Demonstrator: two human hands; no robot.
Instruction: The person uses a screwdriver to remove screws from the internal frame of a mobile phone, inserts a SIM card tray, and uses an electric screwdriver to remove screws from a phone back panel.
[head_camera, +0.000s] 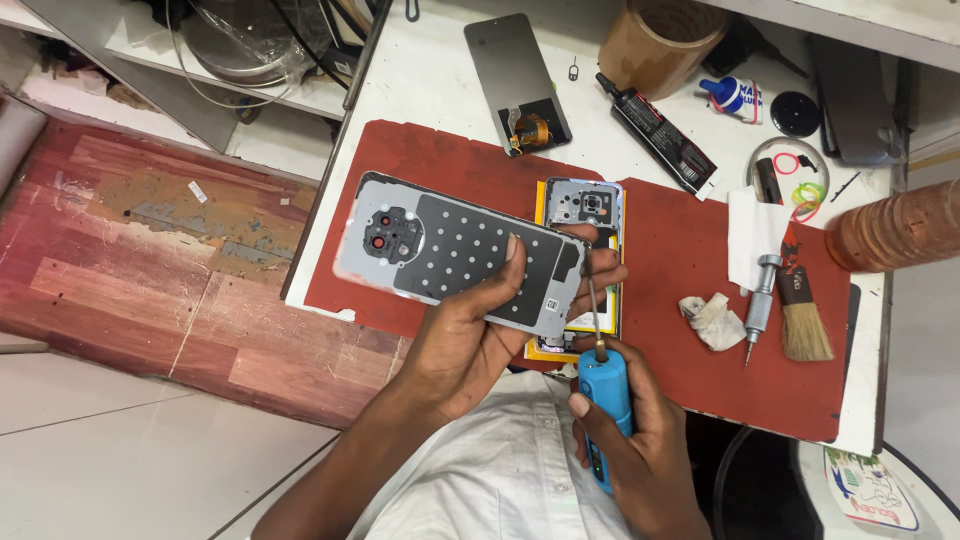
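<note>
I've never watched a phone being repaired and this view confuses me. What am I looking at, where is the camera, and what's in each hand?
The camera sits on the person's head and looks down at their own two hands over a red mat on a white table. The left hand holds a phone back cover, inner side up. The right hand grips a blue electric screwdriver. An opened phone lies under the cover. Nearby lie a screen, a black glue tube, a brush, a silver screwdriver and a crumpled cloth.

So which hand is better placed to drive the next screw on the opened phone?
Probably the right hand: it grips the blue electric screwdriver, bit aimed at the opened phone. The left hand holds the back cover.
</note>
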